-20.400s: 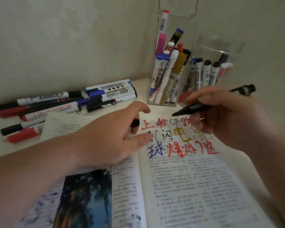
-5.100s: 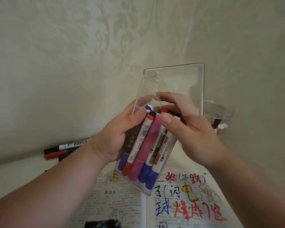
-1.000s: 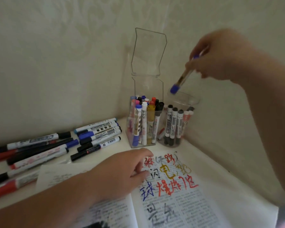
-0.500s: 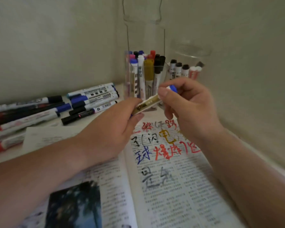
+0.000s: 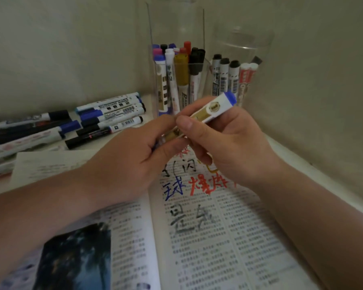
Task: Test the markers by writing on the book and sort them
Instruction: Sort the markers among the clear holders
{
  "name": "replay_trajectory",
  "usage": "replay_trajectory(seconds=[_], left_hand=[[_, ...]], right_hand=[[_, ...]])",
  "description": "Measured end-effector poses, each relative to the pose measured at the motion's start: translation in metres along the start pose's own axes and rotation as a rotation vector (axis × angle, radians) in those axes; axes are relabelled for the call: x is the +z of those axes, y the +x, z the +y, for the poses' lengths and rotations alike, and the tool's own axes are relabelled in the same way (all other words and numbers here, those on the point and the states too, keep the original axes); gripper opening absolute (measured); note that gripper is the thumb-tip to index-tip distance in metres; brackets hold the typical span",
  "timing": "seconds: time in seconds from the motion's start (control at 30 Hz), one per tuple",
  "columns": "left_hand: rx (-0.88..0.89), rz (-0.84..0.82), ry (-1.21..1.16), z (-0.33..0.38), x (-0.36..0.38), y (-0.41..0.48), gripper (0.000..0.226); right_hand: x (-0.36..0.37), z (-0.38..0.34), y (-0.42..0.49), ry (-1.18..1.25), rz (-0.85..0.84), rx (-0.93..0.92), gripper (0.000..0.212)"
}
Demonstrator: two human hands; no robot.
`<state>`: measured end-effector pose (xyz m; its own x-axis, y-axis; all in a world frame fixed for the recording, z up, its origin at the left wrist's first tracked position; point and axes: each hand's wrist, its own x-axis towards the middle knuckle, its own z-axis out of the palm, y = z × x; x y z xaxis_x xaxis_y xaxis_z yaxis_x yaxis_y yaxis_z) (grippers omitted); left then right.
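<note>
Head view looks down on a white table (image 5: 285, 151) set in a wall corner, with an open book (image 5: 218, 237) lying across most of it. The book's right page carries printed text and, near its top, large handwritten characters (image 5: 197, 183) in blue, red, black and grey; the left page shows a dark photograph.

Above the top of the book, the left hand (image 5: 124, 162) and right hand (image 5: 228, 147) meet around one marker (image 5: 210, 109). The left fingers (image 5: 155, 127) and thumb pinch its lower end. The right hand's thumb and fingers are curled round the barrel. The marker is white with a gold label, tilted, its blue end pointing up and to the right.

Behind the hands, a tall clear box (image 5: 176, 21) stands in the corner, packed with upright markers (image 5: 180, 74). Just beside it on the right, a round clear cup (image 5: 243, 40) holds several more pens (image 5: 228, 74). To the left, loose markers (image 5: 105, 114) lie side by side on the table.
</note>
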<state>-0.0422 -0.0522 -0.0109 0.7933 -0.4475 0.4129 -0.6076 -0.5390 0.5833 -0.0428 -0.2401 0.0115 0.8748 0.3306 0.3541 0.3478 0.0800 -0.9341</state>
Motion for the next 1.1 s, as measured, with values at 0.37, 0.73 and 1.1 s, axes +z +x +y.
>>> replay_trajectory(seconds=[0.37, 0.73, 1.1], left_hand=[[-0.054, -0.264, -0.039, -0.010, -0.003, -0.008, 0.047], [0.139, -0.208, 0.139, -0.008, -0.001, -0.003, 0.030], [0.212, -0.216, 0.193, -0.011, -0.002, 0.000, 0.031]], right_hand=[[-0.056, -0.028, -0.037, -0.137, -0.095, 0.290, 0.030], [-0.046, -0.012, -0.073, -0.269, -0.048, 0.319, 0.012], [-0.041, -0.014, -0.072, -0.428, -0.108, 0.279, 0.010]])
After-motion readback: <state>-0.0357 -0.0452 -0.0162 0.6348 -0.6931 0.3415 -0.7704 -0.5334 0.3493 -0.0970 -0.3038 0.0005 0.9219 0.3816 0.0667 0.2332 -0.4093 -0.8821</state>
